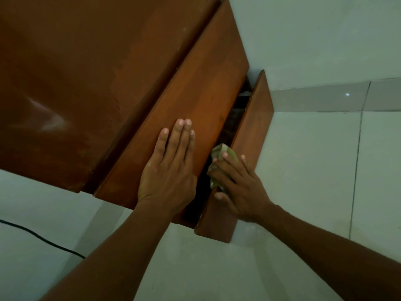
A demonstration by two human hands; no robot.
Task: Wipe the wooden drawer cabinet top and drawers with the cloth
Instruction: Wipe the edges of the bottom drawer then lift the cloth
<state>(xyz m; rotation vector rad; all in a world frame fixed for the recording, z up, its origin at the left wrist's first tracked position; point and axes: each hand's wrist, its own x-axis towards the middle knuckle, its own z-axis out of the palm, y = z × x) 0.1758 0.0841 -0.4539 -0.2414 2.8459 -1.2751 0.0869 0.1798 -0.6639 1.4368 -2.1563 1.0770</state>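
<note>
On upper drawer front (195,88): left hand (169,168) flat, fingers straight; right hand (238,187) grips cloth (225,151) against lower drawer (253,118).

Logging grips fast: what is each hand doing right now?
Left hand: open, flat on upper drawer front.
Right hand: holds the cloth.

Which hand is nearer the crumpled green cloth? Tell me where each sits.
Right. The right hand grips the crumpled green cloth against the pulled-out wooden drawer. The left hand lies flat on the neighbouring wooden drawer front, beside the cloth without touching it.
</note>
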